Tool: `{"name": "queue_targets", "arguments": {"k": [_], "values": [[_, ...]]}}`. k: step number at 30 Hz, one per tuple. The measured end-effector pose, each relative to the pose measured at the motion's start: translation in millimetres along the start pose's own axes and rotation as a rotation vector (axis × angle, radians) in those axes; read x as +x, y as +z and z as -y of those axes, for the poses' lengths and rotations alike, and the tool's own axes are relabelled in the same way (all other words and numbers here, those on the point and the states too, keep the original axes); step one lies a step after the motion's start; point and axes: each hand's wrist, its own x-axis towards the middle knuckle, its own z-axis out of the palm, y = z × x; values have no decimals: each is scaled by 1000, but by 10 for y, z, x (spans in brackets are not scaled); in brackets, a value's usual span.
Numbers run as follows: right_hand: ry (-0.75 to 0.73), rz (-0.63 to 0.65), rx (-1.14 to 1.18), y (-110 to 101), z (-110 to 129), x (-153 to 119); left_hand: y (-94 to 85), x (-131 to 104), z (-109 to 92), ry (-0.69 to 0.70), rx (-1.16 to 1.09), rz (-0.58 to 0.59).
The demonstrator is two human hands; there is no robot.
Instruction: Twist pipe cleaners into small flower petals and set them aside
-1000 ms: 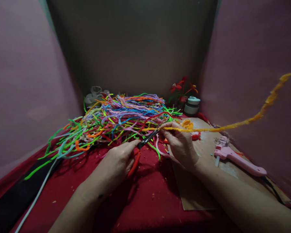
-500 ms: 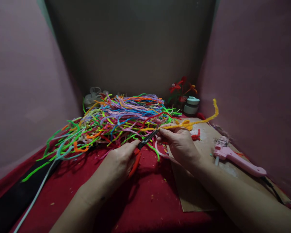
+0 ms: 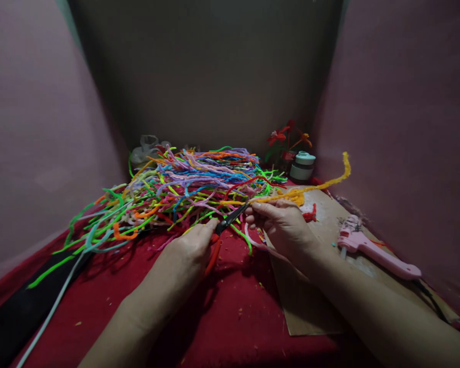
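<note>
Nearest the camera, both forearms reach forward over a tabletop covered in dark red cloth speckled with tiny cuttings. On it the left hand is closed around the red handles of a pair of scissors, whose dark blades point up and to the right, their tips meeting the yellow-orange pipe cleaner just ahead of the right hand. That hand pinches the fuzzy stem between thumb and fingertips. From the pinch the stem runs right over a flat brown cardboard sheet and curls upward at its far end; it is thin, bristly and wiry, with a small bunched yellow loop beside the right hand's knuckles. A scrap of red fuzz lies on the cardboard just past the right hand. Further right rests a smooth pink glue gun. Beyond the left hand spreads a big tangled pile of pipe cleaners in green, blue, purple, pink and orange. Beyond the right hand stand a small pale round jar and red pipe-cleaner flowers, against a dull backdrop. Compared with a second ago, the long yellow-orange stem reaching far right is much shorter, while both hands have barely shifted
</note>
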Motion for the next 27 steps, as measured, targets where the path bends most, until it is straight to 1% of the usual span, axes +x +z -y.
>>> {"name": "queue_targets", "arguments": {"k": [4, 9, 18, 21, 24, 27], "values": [[51, -31, 11, -1, 1, 10, 11, -2, -4, -8, 93, 3], [81, -55, -7, -6, 4, 16, 8, 2, -21, -29, 137, 49], [83, -54, 2, 4, 13, 17, -69, 7, -78, -6, 104, 39], [86, -58, 11, 11, 1, 3, -36, -13, -83, -26, 96, 47], [55, -24, 6, 9, -45, -3, 32, -23, -83, -45, 80, 38], [23, 1, -11, -8, -87, 17, 35, -1, -96, 11, -8, -19]]}}
